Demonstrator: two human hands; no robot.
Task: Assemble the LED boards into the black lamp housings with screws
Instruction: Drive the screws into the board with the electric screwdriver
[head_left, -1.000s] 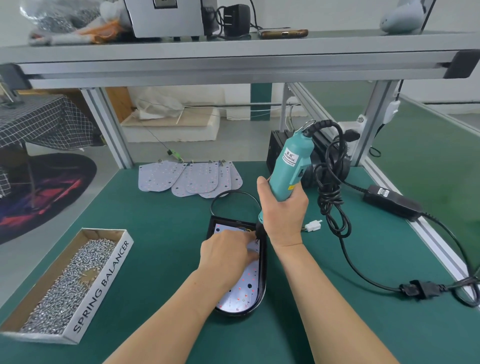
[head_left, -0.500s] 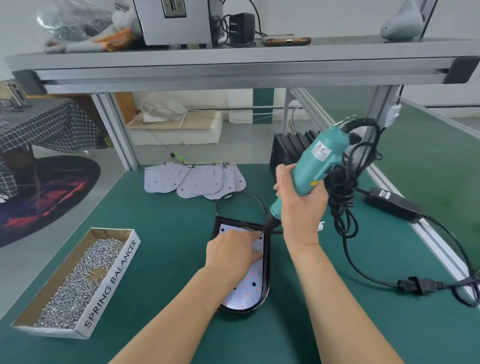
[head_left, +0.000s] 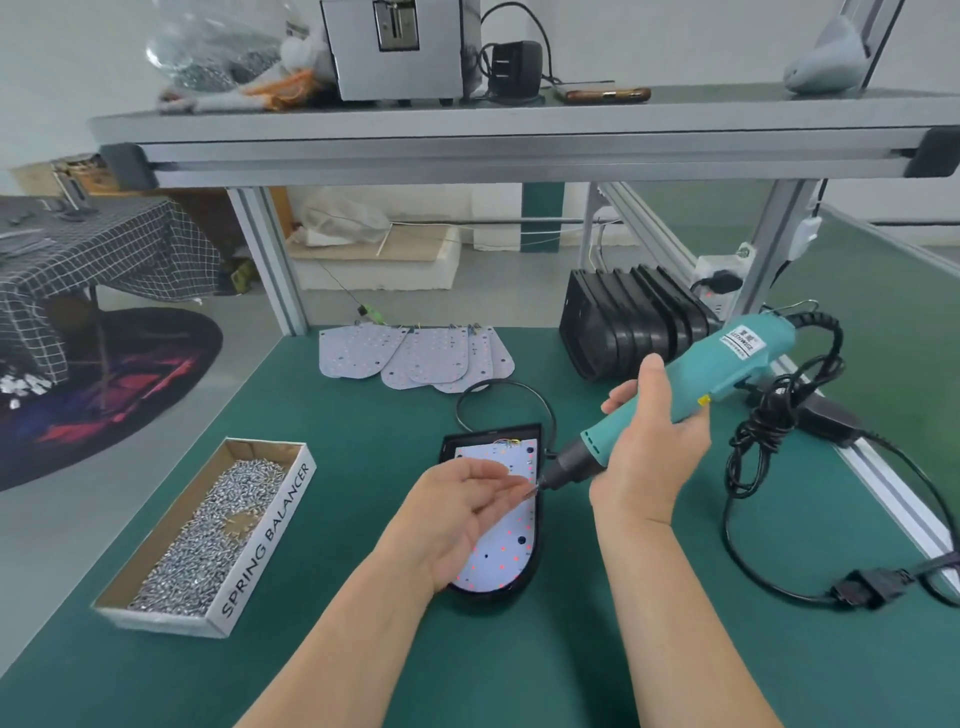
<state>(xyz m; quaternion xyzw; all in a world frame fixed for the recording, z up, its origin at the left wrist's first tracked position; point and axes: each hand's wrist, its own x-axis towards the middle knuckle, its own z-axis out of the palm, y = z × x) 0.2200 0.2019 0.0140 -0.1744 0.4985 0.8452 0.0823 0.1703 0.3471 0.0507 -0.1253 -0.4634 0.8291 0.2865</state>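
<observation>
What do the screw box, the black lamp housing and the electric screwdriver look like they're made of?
The screw box: cardboard, brown raw inside, white printed outside. The lamp housing: probably moulded plastic, black with a slight sheen on its rim; painted metal cannot be excluded. The screwdriver: teal plastic shell, matt, with a darker nose.

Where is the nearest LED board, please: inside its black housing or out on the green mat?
Inside. The LED board lies flat within the black housing, whose raised rim shows round the board's visible edges.
</observation>
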